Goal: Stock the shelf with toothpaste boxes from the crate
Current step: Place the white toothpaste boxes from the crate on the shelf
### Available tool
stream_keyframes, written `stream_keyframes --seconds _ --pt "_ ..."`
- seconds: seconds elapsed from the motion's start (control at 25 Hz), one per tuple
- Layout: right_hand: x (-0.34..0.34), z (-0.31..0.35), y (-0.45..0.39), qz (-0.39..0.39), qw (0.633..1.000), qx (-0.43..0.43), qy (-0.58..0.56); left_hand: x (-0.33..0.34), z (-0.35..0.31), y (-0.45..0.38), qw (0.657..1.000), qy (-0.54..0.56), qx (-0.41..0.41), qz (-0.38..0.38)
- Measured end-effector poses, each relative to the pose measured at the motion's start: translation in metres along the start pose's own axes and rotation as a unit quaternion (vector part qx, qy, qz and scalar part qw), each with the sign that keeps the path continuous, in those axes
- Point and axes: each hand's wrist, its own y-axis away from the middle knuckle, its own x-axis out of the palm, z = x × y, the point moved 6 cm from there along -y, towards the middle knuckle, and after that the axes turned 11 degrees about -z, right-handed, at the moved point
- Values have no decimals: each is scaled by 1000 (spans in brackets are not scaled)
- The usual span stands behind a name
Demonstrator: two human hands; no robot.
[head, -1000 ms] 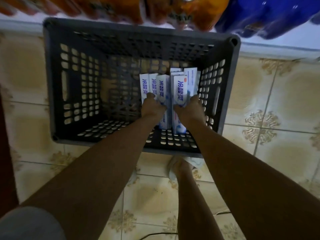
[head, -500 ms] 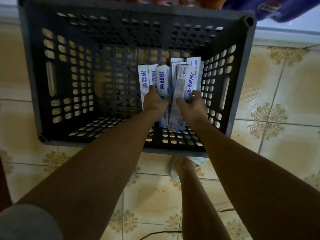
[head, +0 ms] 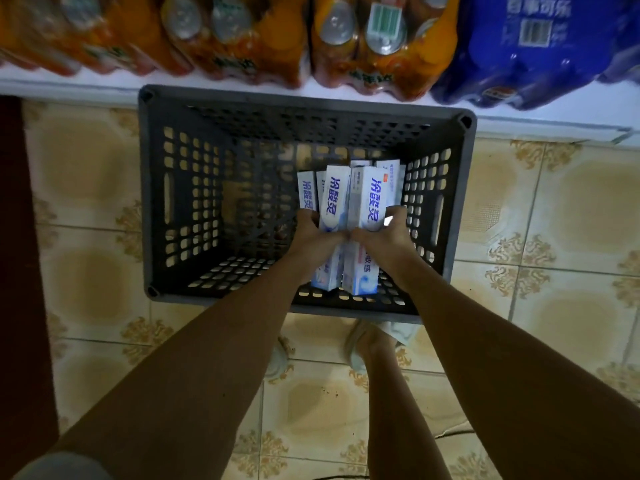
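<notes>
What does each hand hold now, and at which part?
The left hand grips one toothpaste box around its middle; the right hand grips another toothpaste box around its middle.

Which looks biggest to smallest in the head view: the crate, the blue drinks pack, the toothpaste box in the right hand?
1. Crate, clearly the largest.
2. Blue drinks pack, partly cut off by the frame and nearer the camera, so unsure.
3. Toothpaste box held by the right hand, the smallest.
</notes>
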Motion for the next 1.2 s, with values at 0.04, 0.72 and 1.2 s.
stream_keyframes --seconds 0.04,0.72,1.2 --pt "0 4 4 -6 1000 -7 3 -3 -3 6 1000 13 -5 8" --pt "-40 162 200 10 976 -188 106 -101 -165 206 964 157 -42 209" --pt "-103 325 431 18 958 -286 9 -213 -345 404 952 262 105 120"
